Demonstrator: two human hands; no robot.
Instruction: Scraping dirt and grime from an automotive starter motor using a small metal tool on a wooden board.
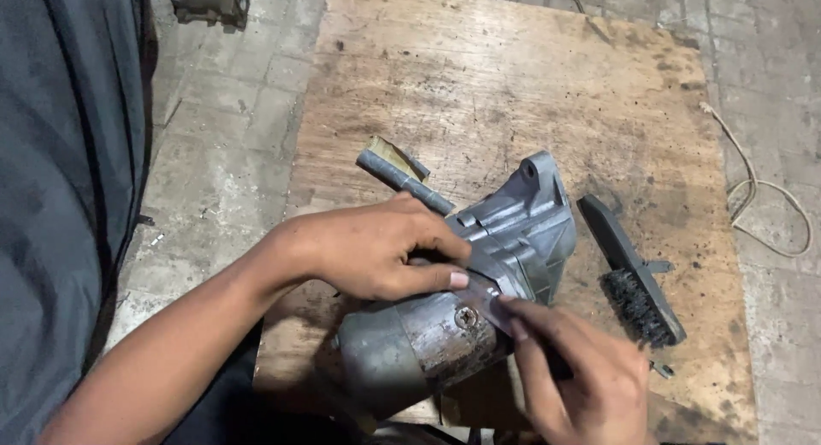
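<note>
A grey starter motor (462, 300) is gripped from above by the left hand (368, 248), fingers closed on its body. A dark tool is pinched by the right hand (590, 377) against the motor's flange. A wire brush (633, 274) lies just beyond the right hand on the wooden board (513, 86).

Left hand (372, 248) came in from lower left, forearm bare, palm down, fingers curled, thumb stretched right. Right hand (581, 377) rose from bottom edge, fingertips pinched together, pointing up-left.
</note>
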